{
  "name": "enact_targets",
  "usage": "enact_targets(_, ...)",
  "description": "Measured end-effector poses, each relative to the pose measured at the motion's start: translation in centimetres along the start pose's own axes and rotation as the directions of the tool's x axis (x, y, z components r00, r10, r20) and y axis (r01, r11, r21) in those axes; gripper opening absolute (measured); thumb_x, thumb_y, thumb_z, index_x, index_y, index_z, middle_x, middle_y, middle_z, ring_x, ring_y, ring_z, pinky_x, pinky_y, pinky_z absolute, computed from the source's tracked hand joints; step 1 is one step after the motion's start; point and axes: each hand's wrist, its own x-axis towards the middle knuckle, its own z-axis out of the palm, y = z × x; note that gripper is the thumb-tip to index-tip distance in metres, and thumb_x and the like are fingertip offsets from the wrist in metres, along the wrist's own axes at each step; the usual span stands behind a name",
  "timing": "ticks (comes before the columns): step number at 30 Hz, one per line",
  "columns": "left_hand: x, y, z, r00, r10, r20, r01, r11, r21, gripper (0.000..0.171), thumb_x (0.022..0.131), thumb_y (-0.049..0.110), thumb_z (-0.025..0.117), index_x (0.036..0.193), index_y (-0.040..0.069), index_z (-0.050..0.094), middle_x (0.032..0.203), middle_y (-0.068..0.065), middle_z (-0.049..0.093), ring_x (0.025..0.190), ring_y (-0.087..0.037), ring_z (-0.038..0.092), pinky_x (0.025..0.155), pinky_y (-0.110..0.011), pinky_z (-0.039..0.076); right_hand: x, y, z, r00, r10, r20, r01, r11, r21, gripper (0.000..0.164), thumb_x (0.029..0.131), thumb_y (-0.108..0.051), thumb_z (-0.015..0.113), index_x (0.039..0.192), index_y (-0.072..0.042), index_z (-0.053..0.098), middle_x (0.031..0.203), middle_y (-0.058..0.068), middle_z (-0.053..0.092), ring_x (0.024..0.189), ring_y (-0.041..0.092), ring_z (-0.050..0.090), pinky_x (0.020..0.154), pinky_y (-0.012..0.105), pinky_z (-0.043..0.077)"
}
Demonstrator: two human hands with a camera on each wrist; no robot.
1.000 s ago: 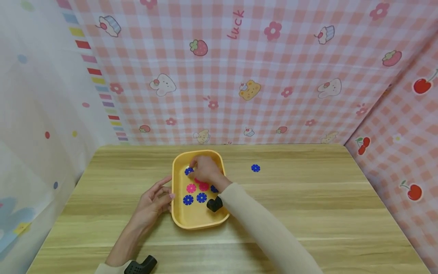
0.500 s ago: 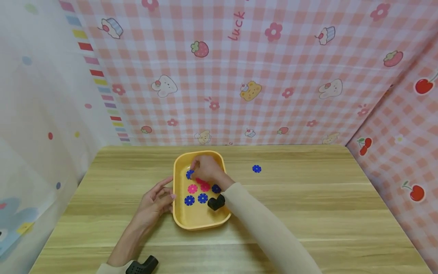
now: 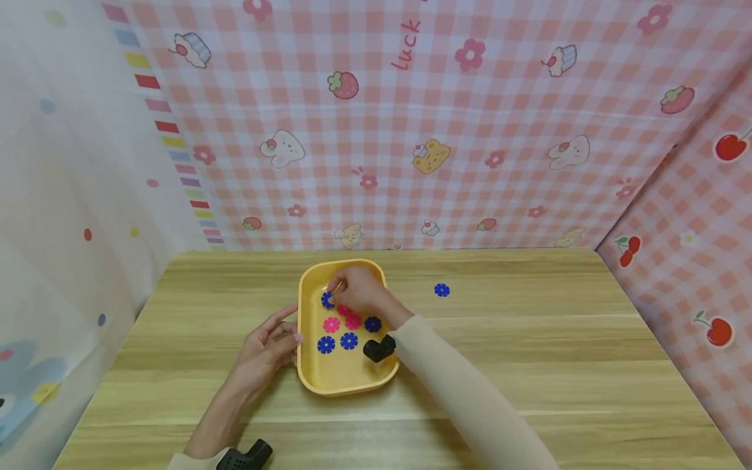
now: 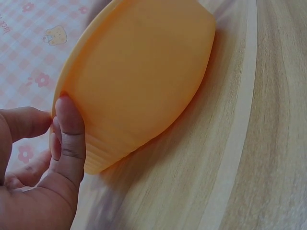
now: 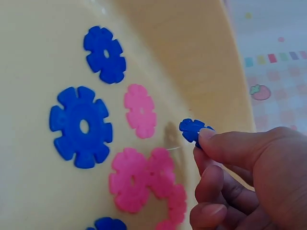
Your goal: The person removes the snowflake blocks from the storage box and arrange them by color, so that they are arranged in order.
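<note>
A yellow plastic tray (image 3: pixel 320 378) stands on the wooden table. My left hand (image 3: pixel 267 346) holds its left side, thumb against the outer wall and a fingertip at the rim in the left wrist view. Over the tray's far part, my right hand (image 3: pixel 361 290) pinches a blue notched snowflake disc (image 5: pixel 192 128) between thumb and forefinger. Several pink snowflake discs (image 5: pixel 128 179) lie beneath and beside that hand, some overlapping. Blue discs (image 3: pixel 326 344) rest nearer the front of the tray, one of them large in the right wrist view (image 5: pixel 67 127).
A single blue disc (image 3: pixel 442 290) lies on the table (image 3: pixel 529 365) to the right of the tray. Pink checked cloth (image 3: pixel 382 117) hangs behind the table, and a white patterned cloth (image 3: pixel 117 189) hangs at the left.
My right hand and wrist have shifted slightly toward the right, showing more of the pink discs. The pinched blue disc has come slightly nearer. My left hand keeps its place on the tray.
</note>
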Motion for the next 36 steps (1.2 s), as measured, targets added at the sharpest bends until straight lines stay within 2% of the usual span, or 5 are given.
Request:
enact_targets(10, 0.0, 0.1, 0.1, 1.000, -0.015, -0.007, 0.015, 1.000, 0.005, 0.067, 0.098, 0.003, 0.064, 0.158, 0.013, 0.037, 0.107, -0.004, 0.057, 0.079, -0.014, 0.064, 0.069, -0.027, 0.060, -1.1, -0.2, -1.3, 0.992, -0.124, -0.036, 0.123, 0.992, -0.032, 0.007, 0.094, -0.012, 0.070, 0.099, -0.014, 0.074, 0.084, 0.001, 0.071, 0.066, 0.013, 0.060, 0.056, 0.022, 0.049)
enact_targets(19, 0.0, 0.3, -0.1, 1.000, -0.011, -0.004, 0.012, 1.000, 0.019, 0.066, 0.098, 0.002, 0.063, 0.158, 0.014, 0.037, 0.106, -0.003, 0.058, 0.079, -0.012, 0.063, 0.068, -0.026, 0.060, -2.9, 0.1, -2.2, 0.974, -0.211, -0.081, 0.212, 0.977, -0.004, 0.005, 0.094, -0.014, 0.072, 0.099, -0.014, 0.073, 0.090, 0.002, 0.070, 0.076, 0.014, 0.062, 0.063, 0.023, 0.050)
enact_targets(28, -0.3, 0.2, -0.2, 1.000, -0.009, -0.004, 0.009, 1.000, 0.025, 0.067, 0.098, 0.005, 0.065, 0.158, 0.014, 0.038, 0.108, -0.005, 0.058, 0.081, -0.013, 0.063, 0.069, -0.027, 0.061, -4.8, 0.8, -3.1, 0.967, -0.222, -0.121, 0.232, 0.970, 0.071, 0.009, 0.096, -0.016, 0.071, 0.102, -0.010, 0.072, 0.086, 0.005, 0.071, 0.066, 0.014, 0.059, 0.058, 0.021, 0.047)
enact_targets(33, -0.2, 0.1, -0.1, 1.000, 0.000, 0.000, 0.000, 1.000, 0.018, 0.066, 0.098, 0.004, 0.066, 0.157, 0.014, 0.038, 0.107, -0.003, 0.058, 0.079, -0.012, 0.063, 0.070, -0.027, 0.060, -5.7, 1.6, -3.6, 0.968, -0.193, -0.158, 0.211, 0.972, 0.102, 0.011, 0.097, -0.018, 0.071, 0.105, -0.010, 0.070, 0.089, 0.010, 0.073, 0.072, 0.026, 0.064, 0.058, 0.021, 0.045)
enact_targets(36, -0.1, 0.1, -0.1, 1.000, 0.001, 0.001, -0.001, 1.000, 0.014, 0.066, 0.098, 0.004, 0.065, 0.158, 0.014, 0.038, 0.105, -0.002, 0.058, 0.079, -0.012, 0.062, 0.069, -0.026, 0.060, -6.2, 2.2, -3.9, 0.969, -0.166, -0.183, 0.189, 0.975, 0.116, 0.011, 0.098, -0.019, 0.070, 0.106, -0.012, 0.070, 0.091, 0.011, 0.074, 0.076, 0.027, 0.065, 0.060, 0.022, 0.047)
